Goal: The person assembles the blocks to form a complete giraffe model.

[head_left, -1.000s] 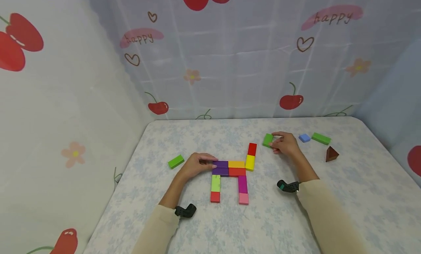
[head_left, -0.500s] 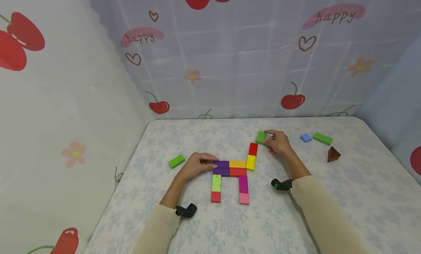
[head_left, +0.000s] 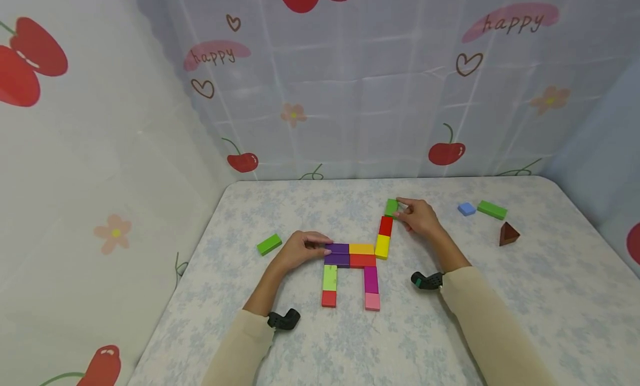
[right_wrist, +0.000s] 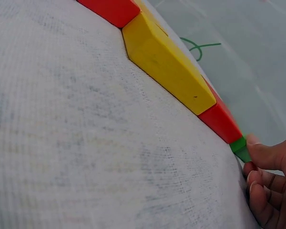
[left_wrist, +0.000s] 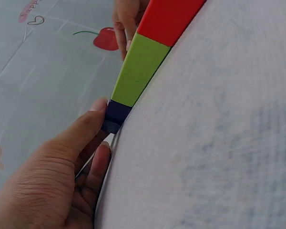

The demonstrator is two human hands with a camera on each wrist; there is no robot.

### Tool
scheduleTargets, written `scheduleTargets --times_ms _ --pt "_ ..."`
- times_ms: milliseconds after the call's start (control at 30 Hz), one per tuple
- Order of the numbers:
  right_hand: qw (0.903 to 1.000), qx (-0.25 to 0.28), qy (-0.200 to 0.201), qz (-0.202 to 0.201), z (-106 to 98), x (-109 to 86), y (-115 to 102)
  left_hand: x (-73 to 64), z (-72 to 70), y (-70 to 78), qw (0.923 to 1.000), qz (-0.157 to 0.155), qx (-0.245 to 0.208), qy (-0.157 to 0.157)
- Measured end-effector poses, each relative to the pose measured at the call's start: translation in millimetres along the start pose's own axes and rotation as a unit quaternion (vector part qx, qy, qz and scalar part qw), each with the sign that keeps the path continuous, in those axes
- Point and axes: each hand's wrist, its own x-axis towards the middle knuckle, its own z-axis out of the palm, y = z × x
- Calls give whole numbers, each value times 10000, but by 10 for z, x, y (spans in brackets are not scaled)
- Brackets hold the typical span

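Note:
My right hand (head_left: 419, 216) pinches a green block (head_left: 391, 207) by its right side, thumb near, forefinger far. In the right wrist view this green block (right_wrist: 238, 145) sits against the end of a red block (right_wrist: 221, 121), beyond a yellow block (right_wrist: 167, 64). My left hand (head_left: 299, 251) holds the left end of a purple block (head_left: 337, 248) between thumb and forefinger; its thumb lies on purple in the left wrist view. A second purple block (head_left: 337, 260), an orange block (head_left: 361, 248) and a red one (head_left: 362, 260) adjoin it.
Two legs of blocks run toward me: light green (head_left: 330, 277) with red (head_left: 329, 299), and magenta (head_left: 371, 279) with pink (head_left: 372, 301). Loose pieces are a green block (head_left: 269, 244) at left, and a blue block (head_left: 466, 209), a green block (head_left: 492, 209) and a brown triangular block (head_left: 509, 234) at right.
My right hand has brought the green block leftward, from apart on the table to the far end of the red block. My left hand has stayed at the purple blocks.

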Motion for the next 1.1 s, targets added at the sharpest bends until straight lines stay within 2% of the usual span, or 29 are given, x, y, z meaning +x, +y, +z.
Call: scheduleTargets --times_ms 133,333,433,667,1100 --pt "9999 -50 -81 -49 -8 -11 -5 17 -7 -27 10000 -31 -12 -72" --pt "9996 -235 -161 -39 1 -4 -23 73 -5 -240 9998 -98 118 -99" --pt "9993 -318 -181 -39 3 2 -37 82 -9 -282 9998 -96 145 -70" --pt "9980 -594 -191 29 -4 0 -70 86 -23 -288 9999 -20 157 -63" --pt "9966 -752 -324 38 -14 5 -65 90 -26 -295 9997 -3 177 -138"
